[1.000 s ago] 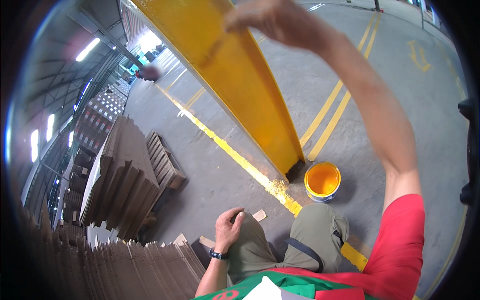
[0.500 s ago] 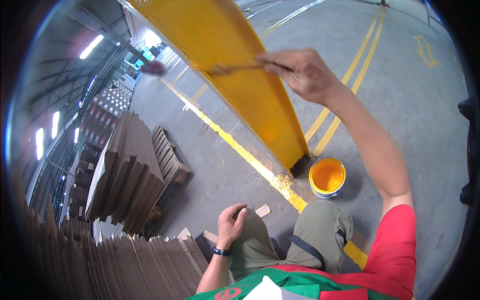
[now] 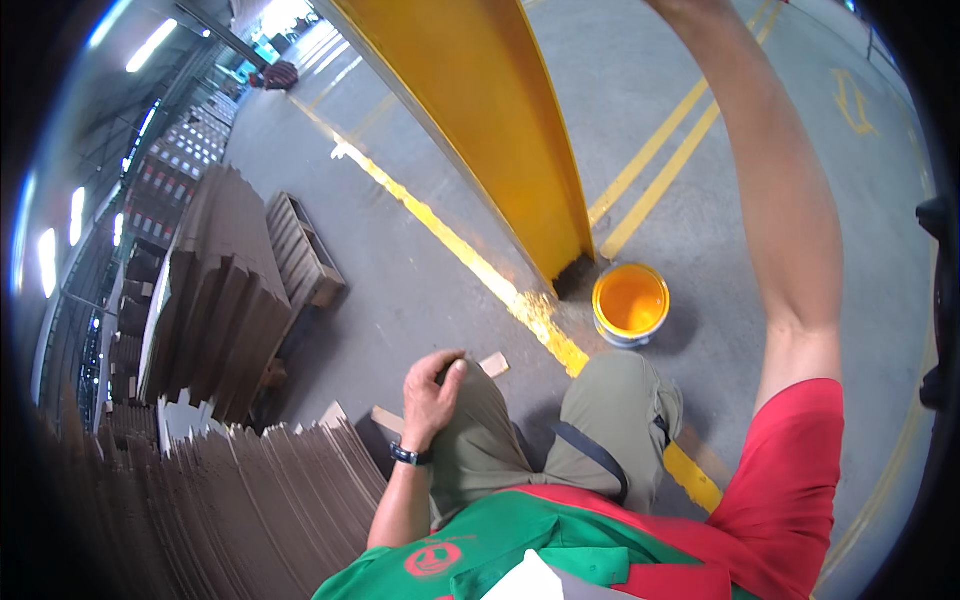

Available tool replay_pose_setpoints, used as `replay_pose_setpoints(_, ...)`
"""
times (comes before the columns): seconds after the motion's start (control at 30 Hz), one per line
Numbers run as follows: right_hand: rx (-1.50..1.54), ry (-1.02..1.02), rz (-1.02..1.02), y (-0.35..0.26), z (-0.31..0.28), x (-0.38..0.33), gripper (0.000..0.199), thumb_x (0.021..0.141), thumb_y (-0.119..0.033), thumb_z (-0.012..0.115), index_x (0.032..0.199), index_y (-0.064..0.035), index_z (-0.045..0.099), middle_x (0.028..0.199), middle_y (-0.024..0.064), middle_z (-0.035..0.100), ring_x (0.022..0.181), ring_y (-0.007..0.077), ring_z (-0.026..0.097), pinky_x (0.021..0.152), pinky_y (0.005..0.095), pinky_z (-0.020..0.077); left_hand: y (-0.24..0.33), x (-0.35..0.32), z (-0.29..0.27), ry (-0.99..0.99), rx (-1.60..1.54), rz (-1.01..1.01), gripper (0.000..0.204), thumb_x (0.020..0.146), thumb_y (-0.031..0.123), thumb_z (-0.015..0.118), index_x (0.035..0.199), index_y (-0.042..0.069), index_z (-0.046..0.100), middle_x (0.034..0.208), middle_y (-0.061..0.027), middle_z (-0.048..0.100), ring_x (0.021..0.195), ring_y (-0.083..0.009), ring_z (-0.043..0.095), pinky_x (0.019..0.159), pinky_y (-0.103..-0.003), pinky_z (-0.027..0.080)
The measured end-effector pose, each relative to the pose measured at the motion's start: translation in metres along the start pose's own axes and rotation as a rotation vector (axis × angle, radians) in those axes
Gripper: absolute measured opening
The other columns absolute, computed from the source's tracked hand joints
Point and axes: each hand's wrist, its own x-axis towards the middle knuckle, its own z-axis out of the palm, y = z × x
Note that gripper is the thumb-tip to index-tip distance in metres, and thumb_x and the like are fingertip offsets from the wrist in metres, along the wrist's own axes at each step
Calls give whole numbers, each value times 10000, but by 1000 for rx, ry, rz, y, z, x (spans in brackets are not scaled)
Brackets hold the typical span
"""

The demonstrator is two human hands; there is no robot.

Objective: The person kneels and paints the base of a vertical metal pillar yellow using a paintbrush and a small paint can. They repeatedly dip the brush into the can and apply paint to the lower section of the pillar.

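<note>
A tall yellow steel beam [image 3: 490, 110] stands ahead of me, its wet-looking yellow face turned toward me and its foot dark. Up along its right side reaches my right arm; only the base of my right hand [image 3: 690, 8] shows at the top edge, and its fingers are out of the picture. The paintbrush seen earlier is hidden from view. Beside the beam's foot stands an open can of yellow paint [image 3: 631, 302]. My left hand [image 3: 430, 400] rests open on my left knee, fingers draped over it, holding nothing.
Stacks of brown cardboard sheets [image 3: 220, 310] stand on the left, with a wooden pallet [image 3: 305, 250] beside them. A yellow floor line [image 3: 430, 220] runs past the beam's foot. Small flat offcuts [image 3: 494, 365] lie near my left knee. Far off, a person [image 3: 278, 75] is low to the floor.
My right hand, earlier holding a paintbrush against the beam, has risen out past the top edge. The view has shifted a little; my left hand stays on the knee.
</note>
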Motion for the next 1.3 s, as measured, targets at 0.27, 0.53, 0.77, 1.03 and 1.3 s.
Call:
replay_pose_setpoints(0.27,157,-225,388,-60,34,-145,152,997,-88,690,1104,-24,777,832,141,770,612,201,698,528,299,565,-13,1,1,2,-115,-8,221,1001,191,701,1150,40,763,1067,-145,773,1014,-280,729,921,-369,547)
replay_pose_setpoints(0.53,183,-501,953,-128,11,-322,254,1003,-212,686,1193,-59,758,977,189,764,801,346,729,749,407,570,-9,1,-1,-34,-59,6,265,1048,212,664,1194,8,749,1113,-107,780,1069,-193,707,971,-332,525)
replay_pose_setpoints(0.77,125,-867,904,-124,-12,-358,283,969,-205,706,1205,-58,760,979,196,765,853,383,735,780,438,577,-10,5,2,-32,-49,12,233,988,201,696,1145,38,755,1097,-160,766,1045,-316,723,948,-390,536)
replay_pose_setpoints(1.03,64,-568,1468,-136,-62,-306,274,939,-248,789,1121,-44,807,841,18,759,723,98,661,684,260,532,3,30,5,-238,24,58,278,979,267,714,1154,57,762,1079,-148,760,1022,-342,699,951,-422,523)
replay_pose_setpoints(1.3,50,-355,1480,-140,-74,-286,231,988,-255,738,1047,-41,801,765,-24,685,690,48,588,627,236,464,14,66,31,-622,150,146,337,960,349,719,1153,74,748,1030,-145,763,971,-343,725,900,-444,551)
